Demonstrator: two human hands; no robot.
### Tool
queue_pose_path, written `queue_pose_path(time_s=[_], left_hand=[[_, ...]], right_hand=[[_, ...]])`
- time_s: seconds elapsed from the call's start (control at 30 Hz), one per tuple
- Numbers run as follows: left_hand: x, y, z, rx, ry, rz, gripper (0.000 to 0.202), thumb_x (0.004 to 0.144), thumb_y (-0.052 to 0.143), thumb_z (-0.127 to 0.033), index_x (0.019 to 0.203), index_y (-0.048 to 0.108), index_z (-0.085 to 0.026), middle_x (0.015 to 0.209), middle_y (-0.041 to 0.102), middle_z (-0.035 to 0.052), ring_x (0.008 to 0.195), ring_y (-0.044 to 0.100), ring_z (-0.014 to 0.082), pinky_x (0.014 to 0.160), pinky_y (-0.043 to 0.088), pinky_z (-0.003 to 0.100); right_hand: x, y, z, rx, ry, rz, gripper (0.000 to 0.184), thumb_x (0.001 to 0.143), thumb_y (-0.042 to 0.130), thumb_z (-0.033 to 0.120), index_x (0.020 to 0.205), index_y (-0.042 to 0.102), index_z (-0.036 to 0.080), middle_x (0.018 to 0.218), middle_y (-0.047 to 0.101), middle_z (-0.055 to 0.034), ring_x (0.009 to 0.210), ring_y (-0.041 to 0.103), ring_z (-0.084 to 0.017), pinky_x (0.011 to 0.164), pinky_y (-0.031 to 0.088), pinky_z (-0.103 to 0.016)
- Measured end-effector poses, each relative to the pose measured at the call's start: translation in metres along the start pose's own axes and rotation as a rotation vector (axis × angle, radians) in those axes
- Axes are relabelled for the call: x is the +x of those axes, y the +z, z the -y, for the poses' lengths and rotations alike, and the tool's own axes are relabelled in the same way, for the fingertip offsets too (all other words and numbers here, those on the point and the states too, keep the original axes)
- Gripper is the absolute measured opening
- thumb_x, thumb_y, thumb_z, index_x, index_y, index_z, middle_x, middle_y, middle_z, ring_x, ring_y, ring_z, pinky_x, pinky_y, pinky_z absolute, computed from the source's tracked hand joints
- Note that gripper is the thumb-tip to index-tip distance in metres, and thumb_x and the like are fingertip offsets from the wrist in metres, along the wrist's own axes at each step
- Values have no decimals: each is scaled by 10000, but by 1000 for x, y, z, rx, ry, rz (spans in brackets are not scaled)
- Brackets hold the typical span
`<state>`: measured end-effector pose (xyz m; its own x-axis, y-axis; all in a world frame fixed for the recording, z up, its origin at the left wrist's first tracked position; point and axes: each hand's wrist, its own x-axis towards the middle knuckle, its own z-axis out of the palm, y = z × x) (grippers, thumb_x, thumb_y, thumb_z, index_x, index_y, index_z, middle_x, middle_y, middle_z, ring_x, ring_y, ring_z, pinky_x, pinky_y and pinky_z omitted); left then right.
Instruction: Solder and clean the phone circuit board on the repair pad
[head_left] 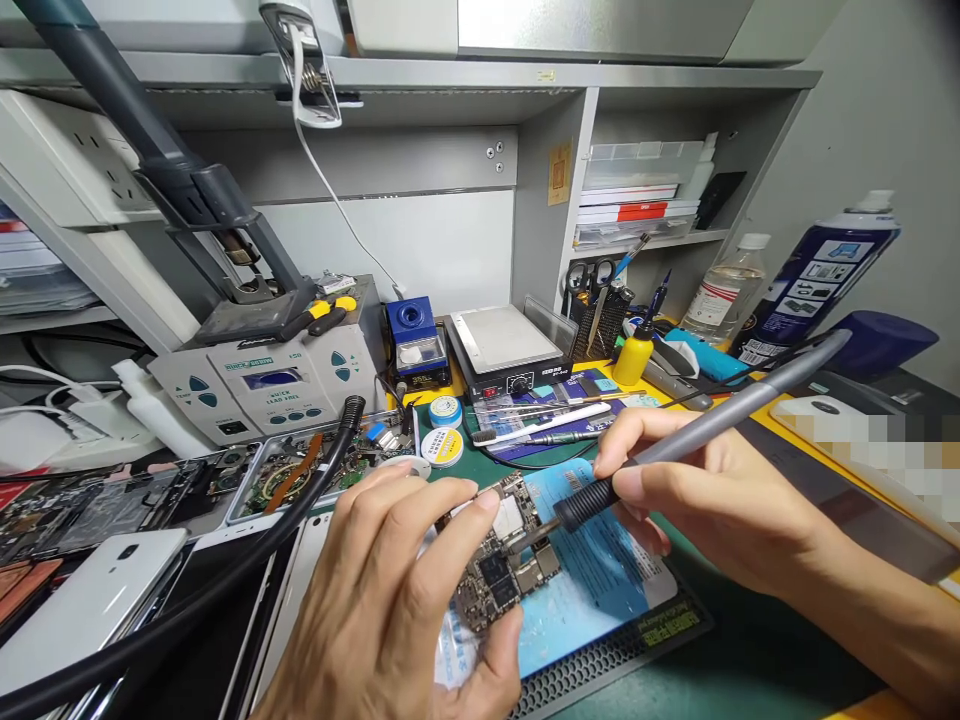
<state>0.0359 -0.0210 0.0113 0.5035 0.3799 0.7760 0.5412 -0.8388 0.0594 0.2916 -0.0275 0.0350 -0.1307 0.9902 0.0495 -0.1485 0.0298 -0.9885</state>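
Note:
My left hand [390, 590] pinches a small phone circuit board [501, 560] between thumb and fingertips, holding it tilted above a light blue mat [600, 580]. My right hand [697, 490] grips a grey soldering iron [720, 420] like a pen. The iron's dark grip and metal tip [529, 540] rest against the board's upper middle, near a silver shield.
A hot-air rework station [277, 385] and black hose [225, 570] lie at left, with opened phones [97, 590] and a parts tray [300, 470]. Behind stand a blue iron stand [411, 340], a heating plate [502, 350], solder reels [442, 445], a yellow bottle [634, 360], a spray can [817, 270].

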Motion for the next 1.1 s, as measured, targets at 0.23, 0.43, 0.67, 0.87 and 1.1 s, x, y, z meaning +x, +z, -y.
queue_pose_path(time_s=[0.23, 0.43, 0.67, 0.87, 1.1], left_hand=[[1, -2, 0, 2, 23, 10, 617, 704, 791, -108, 1261, 530, -64, 1200, 627, 149, 1148, 579, 310, 1030, 507, 591], [-1, -2, 1, 6, 26, 15, 606, 705, 797, -111, 1252, 540, -66, 1191, 633, 148, 1140, 586, 306, 1027, 509, 591], [0, -2, 2, 5, 36, 23, 607, 718, 777, -106, 1272, 530, -73, 1202, 628, 153, 1151, 580, 308, 1033, 505, 588], [1, -1, 2, 8, 32, 15, 607, 720, 776, -121, 1274, 530, -85, 1193, 633, 151, 1146, 582, 314, 1027, 508, 590], [0, -1, 2, 7, 45, 29, 607, 721, 784, -111, 1271, 529, -81, 1200, 632, 148, 1139, 582, 301, 1031, 505, 591]], right_hand=[[0, 1, 0, 14, 15, 19, 32, 751, 764, 185, 739, 736, 196, 491, 611, 42, 422, 542, -84, 417, 442, -135], [0, 1, 0, 19, 22, 13, 33, 741, 751, 166, 736, 742, 197, 501, 620, 36, 429, 546, -92, 411, 441, -140], [0, 0, 0, 10, 4, 6, 22, 752, 766, 198, 763, 748, 205, 496, 613, 35, 428, 551, -100, 409, 443, -152], [0, 0, 0, 5, -19, -6, 39, 767, 782, 220, 771, 745, 208, 493, 597, 43, 422, 542, -93, 414, 452, -151], [-1, 1, -2, -10, -17, 3, 78, 780, 802, 275, 785, 744, 223, 511, 602, 44, 438, 554, -94, 416, 455, -145]])
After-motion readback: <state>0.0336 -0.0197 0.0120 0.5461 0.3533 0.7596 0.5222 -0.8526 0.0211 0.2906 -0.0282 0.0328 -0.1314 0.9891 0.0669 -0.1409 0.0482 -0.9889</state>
